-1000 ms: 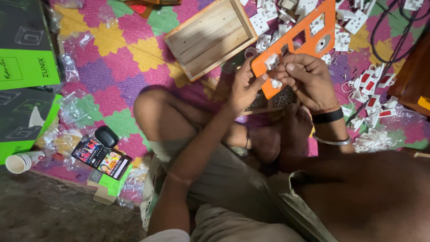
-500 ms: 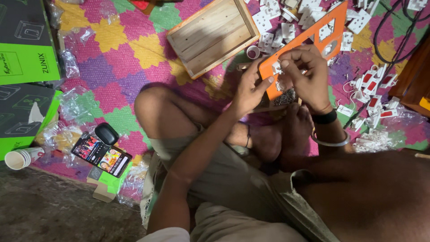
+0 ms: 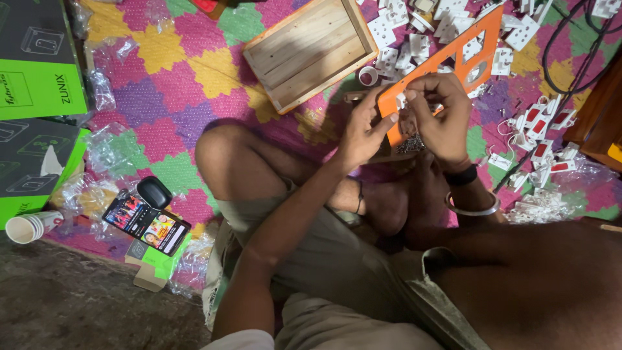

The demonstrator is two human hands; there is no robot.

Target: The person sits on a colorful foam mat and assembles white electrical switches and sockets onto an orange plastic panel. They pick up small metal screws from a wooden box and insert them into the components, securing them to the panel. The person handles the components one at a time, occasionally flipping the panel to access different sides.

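Head view, looking down at a cross-legged person on a colourful patchwork mat (image 3: pixel 194 71). An orange cut-out panel (image 3: pixel 453 61) is held tilted above the lap, just beyond the knees. The left hand (image 3: pixel 363 133) is clenched on the panel's lower edge. The right hand (image 3: pixel 440 113) is pinched on a small white part at the panel. White switches (image 3: pixel 538 123) are scattered nearby; a wooden tray (image 3: pixel 311 48) lies beside them.

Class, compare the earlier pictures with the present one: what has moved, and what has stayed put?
The orange cut-out plate tilted steeper. The right hand moved onto its lower end; the left hand keeps its grip there. The wooden tray and phone stayed put.
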